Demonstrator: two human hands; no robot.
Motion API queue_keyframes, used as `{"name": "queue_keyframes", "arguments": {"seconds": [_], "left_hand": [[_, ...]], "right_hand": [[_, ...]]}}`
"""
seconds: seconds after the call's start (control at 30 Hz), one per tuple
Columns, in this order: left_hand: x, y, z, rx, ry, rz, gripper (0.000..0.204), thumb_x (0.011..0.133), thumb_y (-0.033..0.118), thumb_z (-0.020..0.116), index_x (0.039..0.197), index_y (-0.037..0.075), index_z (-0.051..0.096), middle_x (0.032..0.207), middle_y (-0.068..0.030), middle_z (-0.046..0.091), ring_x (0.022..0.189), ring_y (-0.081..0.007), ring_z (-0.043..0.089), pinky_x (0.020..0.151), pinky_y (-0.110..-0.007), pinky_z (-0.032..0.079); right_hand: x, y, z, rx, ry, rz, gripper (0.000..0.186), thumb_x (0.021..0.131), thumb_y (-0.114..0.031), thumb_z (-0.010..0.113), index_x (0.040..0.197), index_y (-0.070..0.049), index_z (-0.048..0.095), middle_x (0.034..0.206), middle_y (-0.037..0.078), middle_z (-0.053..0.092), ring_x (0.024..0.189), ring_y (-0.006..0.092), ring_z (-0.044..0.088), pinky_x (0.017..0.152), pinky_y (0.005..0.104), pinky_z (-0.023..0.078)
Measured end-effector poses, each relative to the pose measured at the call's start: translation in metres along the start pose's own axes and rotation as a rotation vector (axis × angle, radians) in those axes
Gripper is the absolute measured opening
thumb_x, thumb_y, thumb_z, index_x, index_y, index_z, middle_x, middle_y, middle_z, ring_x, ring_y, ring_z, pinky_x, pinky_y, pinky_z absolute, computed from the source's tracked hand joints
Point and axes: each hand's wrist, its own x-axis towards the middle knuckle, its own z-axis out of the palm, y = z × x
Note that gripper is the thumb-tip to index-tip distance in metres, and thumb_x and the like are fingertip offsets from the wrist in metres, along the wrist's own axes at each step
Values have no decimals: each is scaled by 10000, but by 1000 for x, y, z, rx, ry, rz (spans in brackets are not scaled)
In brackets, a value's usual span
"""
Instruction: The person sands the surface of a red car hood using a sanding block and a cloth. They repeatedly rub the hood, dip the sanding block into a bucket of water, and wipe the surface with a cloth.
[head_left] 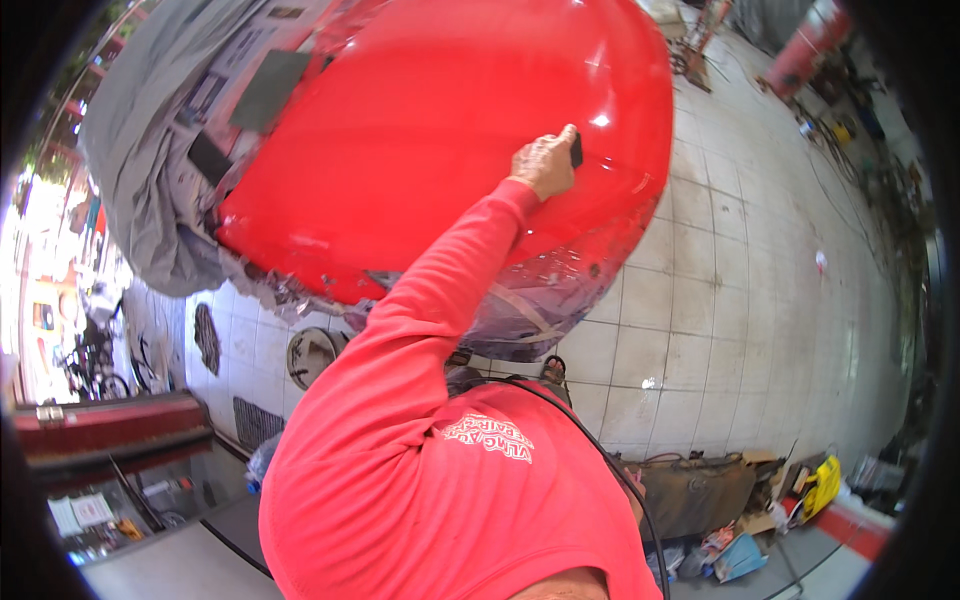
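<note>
My left hand [545, 165] reaches out over the glossy red car hood [400, 150], its arm stretched across the picture. The fingers are closed round a small black block [577, 150], which rests against the hood toward its right side. Most of the block is hidden by the hand. Shiny patches of reflected light lie on the paint around it. My right hand does not show.
Grey sheeting [150, 150] and masking film [520, 320] cover parts of the car. White floor tiles [690, 300] run along the right. A black cable [600, 445] crosses my chest. Behind me stand a glass case [130, 490] and cluttered items [740, 555].
</note>
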Motion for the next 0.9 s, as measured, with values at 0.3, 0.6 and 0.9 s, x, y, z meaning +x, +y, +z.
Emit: {"name": "queue_keyframes", "arguments": {"seconds": [0.3, 0.6, 0.9], "left_hand": [[-82, -259, -169, 171, 281, -229, 735, 799, 163, 638, 1522, 72, 546, 1031, -321, 721, 963, -439, 737, 883, -523, 589], [-138, -493, -293, 447, 497, -229, 774, 779, 227, 624, 1539, 109, 542, 1077, -314, 724, 977, -441, 733, 909, -524, 568], [-80, -207, -149, 45, 227, -104, 797, 795, 69, 634, 1574, 185, 512, 1073, -291, 716, 965, -446, 721, 886, -511, 583]], "right_hand": [[-3, -61, 100, -143, -129, -50, 337, 951, -358, 783, 1056, -79, 628, 812, 71, 648, 594, 213, 615, 491, 383, 508], [-74, -54, 144, -173, -129, 92, 304, 985, -327, 737, 837, -114, 580, 688, 31, 582, 528, 179, 560, 491, 376, 494], [-24, 82, 90, 71, -59, 79, 275, 966, -310, 736, 844, -82, 643, 736, 39, 634, 555, 176, 598, 505, 362, 502]]}}
